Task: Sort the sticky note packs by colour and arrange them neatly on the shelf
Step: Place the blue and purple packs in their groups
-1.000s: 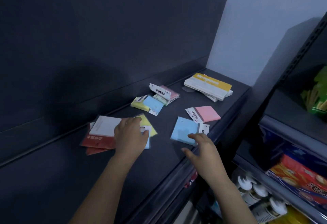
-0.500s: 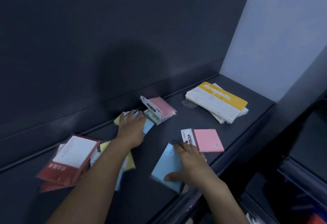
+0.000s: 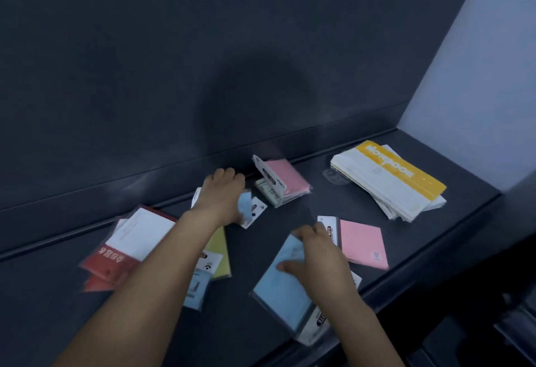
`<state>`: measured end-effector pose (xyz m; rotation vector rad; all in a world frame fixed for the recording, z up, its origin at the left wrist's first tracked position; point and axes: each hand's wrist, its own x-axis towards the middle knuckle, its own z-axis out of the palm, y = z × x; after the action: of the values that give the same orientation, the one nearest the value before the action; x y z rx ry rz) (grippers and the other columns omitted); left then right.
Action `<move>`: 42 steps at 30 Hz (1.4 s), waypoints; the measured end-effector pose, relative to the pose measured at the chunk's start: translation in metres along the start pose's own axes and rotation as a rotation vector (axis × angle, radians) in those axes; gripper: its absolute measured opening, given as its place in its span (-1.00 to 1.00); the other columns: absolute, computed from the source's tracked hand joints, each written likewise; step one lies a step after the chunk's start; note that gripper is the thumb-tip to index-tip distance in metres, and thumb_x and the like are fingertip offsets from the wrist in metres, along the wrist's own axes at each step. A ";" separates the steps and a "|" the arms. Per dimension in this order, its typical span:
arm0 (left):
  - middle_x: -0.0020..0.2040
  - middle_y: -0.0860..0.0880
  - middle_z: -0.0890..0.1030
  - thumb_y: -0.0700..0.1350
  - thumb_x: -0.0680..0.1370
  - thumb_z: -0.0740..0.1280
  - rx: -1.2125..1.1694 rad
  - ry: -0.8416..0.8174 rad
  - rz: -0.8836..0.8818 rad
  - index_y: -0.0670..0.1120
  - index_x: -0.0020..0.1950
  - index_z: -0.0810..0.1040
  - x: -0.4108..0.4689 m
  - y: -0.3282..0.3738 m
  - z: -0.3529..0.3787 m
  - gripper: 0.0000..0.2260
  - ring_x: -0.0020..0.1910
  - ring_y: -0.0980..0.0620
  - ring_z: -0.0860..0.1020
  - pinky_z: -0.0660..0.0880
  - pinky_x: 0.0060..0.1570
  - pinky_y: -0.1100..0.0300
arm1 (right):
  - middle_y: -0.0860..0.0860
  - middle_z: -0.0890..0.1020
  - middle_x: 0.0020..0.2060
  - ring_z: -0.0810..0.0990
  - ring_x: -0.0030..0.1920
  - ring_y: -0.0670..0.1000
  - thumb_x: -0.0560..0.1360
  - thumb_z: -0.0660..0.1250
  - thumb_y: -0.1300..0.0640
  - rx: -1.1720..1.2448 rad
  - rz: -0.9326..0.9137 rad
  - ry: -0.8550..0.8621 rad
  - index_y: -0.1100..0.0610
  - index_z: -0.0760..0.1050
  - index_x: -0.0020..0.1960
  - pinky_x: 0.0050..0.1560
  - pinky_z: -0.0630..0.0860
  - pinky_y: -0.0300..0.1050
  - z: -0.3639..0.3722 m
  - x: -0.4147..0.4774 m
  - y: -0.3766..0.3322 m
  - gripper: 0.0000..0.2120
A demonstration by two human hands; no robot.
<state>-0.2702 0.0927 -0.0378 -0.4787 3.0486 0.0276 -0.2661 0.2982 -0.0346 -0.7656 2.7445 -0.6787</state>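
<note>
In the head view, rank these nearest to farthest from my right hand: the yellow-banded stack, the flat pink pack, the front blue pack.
1. front blue pack: under the right hand, touching it.
2. flat pink pack: just right of the hand.
3. yellow-banded stack: far right, toward the back.

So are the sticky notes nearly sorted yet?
Not yet. Nothing looks grouped so far. The left hand grips one blue pack, and the right hand holds a nearer blue pack. Left to sort: the front pink pack, the back pink pack and the yellow pack.
</note>
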 end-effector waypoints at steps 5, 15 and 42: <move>-0.15 0.00 0.53 -0.11 0.36 0.49 -0.603 0.250 -0.153 0.01 -0.12 0.34 -0.031 -0.023 -0.014 -0.68 -0.13 -0.07 0.55 0.36 -0.25 0.15 | -0.01 0.58 -0.11 0.54 -0.07 0.03 0.45 0.40 0.04 0.357 -0.006 0.093 0.06 0.40 0.01 -0.16 0.41 -0.14 -0.005 0.013 0.000 -0.76; -0.22 0.00 0.55 -0.25 0.51 0.35 -1.562 0.827 -0.680 0.00 0.01 0.40 -0.170 -0.099 -0.042 -0.79 -0.47 0.18 0.55 0.46 -0.54 0.32 | 0.06 0.65 -0.26 0.60 -0.33 0.03 0.52 0.30 0.17 1.333 0.300 -0.094 0.11 0.52 -0.08 -0.30 0.50 -0.12 0.025 0.018 -0.061 -0.97; -0.07 -0.05 0.66 -0.32 0.54 0.26 -1.443 1.552 -1.412 -0.13 0.21 0.48 -0.749 -0.264 0.012 -0.74 -0.31 0.05 0.62 0.47 -0.45 0.25 | 0.07 0.65 -0.21 0.62 -0.41 -0.12 0.53 0.26 0.31 1.271 -0.081 -1.104 0.18 0.51 0.04 -0.46 0.51 -0.29 0.271 -0.365 -0.468 -0.87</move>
<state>0.5229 0.0708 -0.0089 1.3404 -0.4980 -0.9840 0.3308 0.0368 -0.0155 -0.5855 0.9691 -1.2525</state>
